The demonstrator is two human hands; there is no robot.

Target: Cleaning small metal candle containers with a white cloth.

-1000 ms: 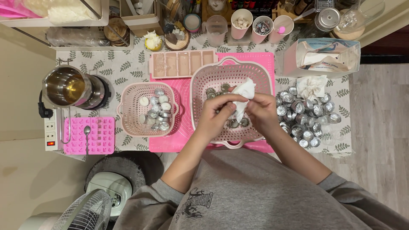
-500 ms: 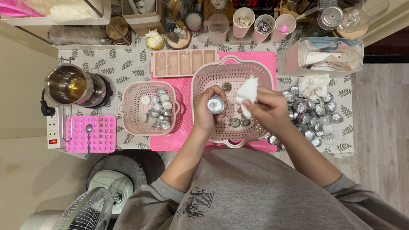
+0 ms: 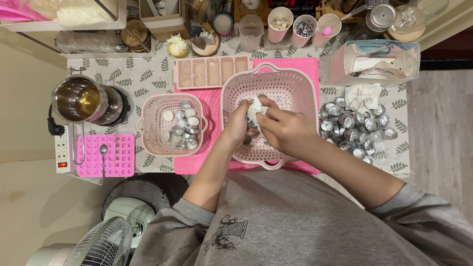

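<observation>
Over the large pink basket (image 3: 290,81), both hands met. The right hand (image 3: 286,129) pinched a crumpled white tissue (image 3: 255,109) in its fingers (image 3: 263,116), pressing it against something the left hand (image 3: 240,125) gripped; that item was hidden by the tissue. A heap of small metal cups (image 3: 352,128) lay on the tabletop (image 3: 118,79) just right of the basket.

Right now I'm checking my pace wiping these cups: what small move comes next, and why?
Probably finish the wipe: your right hand presses the white tissue onto what the left hand holds over the large pink basket. The piece itself is hidden.
</observation>
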